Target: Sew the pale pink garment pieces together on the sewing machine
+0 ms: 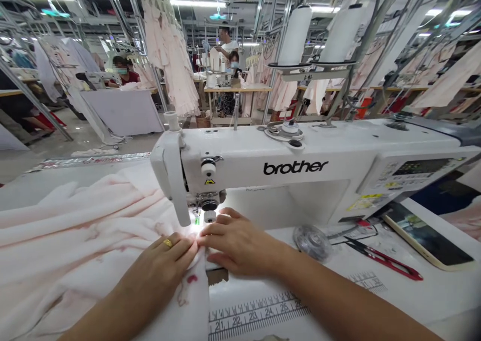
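Note:
Pale pink plush fabric (124, 216) with small printed figures lies bunched left of the sewing machine's needle and runs under the lit needle area (197, 221). My left hand (165, 256), a gold ring on one finger, rests on this fabric with its fingers close together and their tips gripping the edge. From the right, my right hand (236, 241) meets it, fingers bent, the tips at the fabric edge just before the needle. Its thumb is partly apart from the other fingers. The white sewing machine (240, 165) stands right behind both hands.
Right of my right hand lie a clear round bobbin case (311, 242), red-handled thread snips (387, 261) and a phone (428, 236). A printed ruler (259, 313) runs along the table front. Thread cones (295, 35) stand above; hung garments (169, 55) and several co-workers are beyond.

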A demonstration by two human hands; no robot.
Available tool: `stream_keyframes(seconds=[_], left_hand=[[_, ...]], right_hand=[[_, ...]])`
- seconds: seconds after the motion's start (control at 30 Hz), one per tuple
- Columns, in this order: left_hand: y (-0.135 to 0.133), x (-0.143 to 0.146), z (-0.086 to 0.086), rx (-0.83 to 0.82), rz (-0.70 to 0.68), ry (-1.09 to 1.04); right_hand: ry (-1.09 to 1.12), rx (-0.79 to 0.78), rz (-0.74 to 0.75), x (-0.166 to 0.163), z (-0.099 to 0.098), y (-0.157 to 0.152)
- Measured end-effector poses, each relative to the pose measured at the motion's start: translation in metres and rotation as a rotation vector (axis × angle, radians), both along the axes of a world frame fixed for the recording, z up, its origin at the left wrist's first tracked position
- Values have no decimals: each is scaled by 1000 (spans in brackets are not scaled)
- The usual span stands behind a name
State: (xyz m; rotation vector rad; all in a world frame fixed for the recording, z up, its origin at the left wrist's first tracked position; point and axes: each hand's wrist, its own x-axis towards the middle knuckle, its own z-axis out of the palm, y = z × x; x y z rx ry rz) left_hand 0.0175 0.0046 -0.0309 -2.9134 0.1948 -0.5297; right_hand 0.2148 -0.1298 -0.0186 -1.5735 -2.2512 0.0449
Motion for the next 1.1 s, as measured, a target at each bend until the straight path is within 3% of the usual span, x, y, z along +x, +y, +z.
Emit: stream_keyframes(seconds=[0.27, 0.4, 0.5, 0.63, 0.73, 0.87, 1.1], left_hand=[[9, 12, -1, -105, 141, 135], [17, 13, -1, -179, 133, 108], [22, 12, 3, -337, 127, 88], [28, 16, 14, -586, 315, 102], [28, 21, 18, -657, 381, 102], [25, 22, 11, -542, 340, 72], [19, 12, 1, -104, 24, -82]], right_hand=[[25, -72, -158, -6, -5, 3], [4, -5, -167, -4, -7, 4], [-10, 73, -170, -1, -9, 5], [-14, 89, -174, 3, -9, 8], [-25, 64, -161, 2, -8, 8], [-73, 45, -136, -1, -7, 8], [-101, 3, -160, -1, -6, 8]])
